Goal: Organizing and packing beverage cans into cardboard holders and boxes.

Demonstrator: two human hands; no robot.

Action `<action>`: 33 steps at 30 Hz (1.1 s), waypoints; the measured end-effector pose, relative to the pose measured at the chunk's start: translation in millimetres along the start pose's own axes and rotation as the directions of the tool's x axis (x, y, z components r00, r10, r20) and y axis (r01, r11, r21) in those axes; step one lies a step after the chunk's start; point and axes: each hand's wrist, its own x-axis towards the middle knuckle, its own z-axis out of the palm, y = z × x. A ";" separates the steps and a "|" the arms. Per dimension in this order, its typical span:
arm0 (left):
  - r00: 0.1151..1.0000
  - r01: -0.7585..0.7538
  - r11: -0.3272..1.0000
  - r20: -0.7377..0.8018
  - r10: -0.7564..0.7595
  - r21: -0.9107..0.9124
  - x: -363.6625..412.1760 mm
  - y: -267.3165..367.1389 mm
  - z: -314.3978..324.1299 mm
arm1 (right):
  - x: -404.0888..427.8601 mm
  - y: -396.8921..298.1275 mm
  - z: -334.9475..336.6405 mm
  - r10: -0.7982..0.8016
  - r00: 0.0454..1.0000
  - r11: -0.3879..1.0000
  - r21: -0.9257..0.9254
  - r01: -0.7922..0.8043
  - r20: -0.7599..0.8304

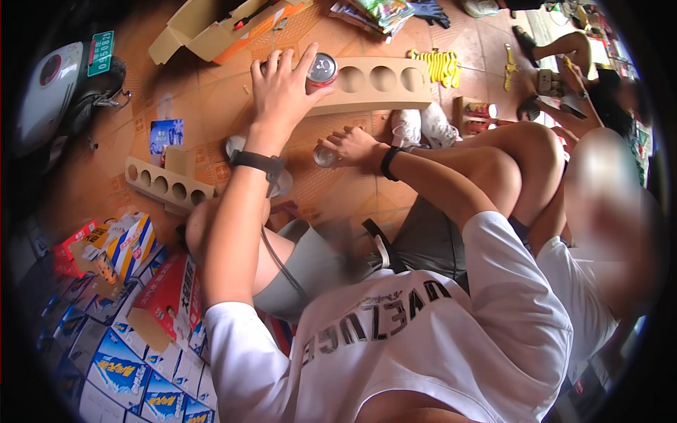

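My left hand (283, 87) is closed around a red drink can (321, 70) with a silver lid, at the left end of a long cardboard holder (370, 100) with round holes. Whether the can sits in a hole cannot be told. Nearer to me, my right hand (351, 147) grips a second can (325, 156), seen by its pale round top; its side is mostly hidden under the fingers. Three holes of the holder show to the right of the red can. Yellow cord (438, 66) lies at the holder's right end.
Another holed cardboard strip (169, 182) lies at left, above stacked drink cartons (116, 365). An open carton (211, 31) stands at the top. Red cans (480, 110) lie in a cardboard piece at right. A person (576, 306) sits close at my right; a scooter (58, 95) is far left.
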 end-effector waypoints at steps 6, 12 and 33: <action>1.000 -0.010 1.000 -0.023 0.010 0.010 3.1 -1.1 0.4 | 8.2 21.4 60.4 0.109 0.993 0.994 0.032 -0.107 -0.042; 1.000 0.014 1.000 -0.004 -0.014 -0.006 7.6 6.3 -2.6 | 17.3 22.6 94.0 0.118 0.961 0.993 0.053 -0.108 -0.249; 0.991 -0.133 0.991 -0.016 0.133 -0.003 17.8 -3.8 -13.7 | 4.8 0.0 -45.9 0.349 0.727 0.933 0.288 -0.214 -0.592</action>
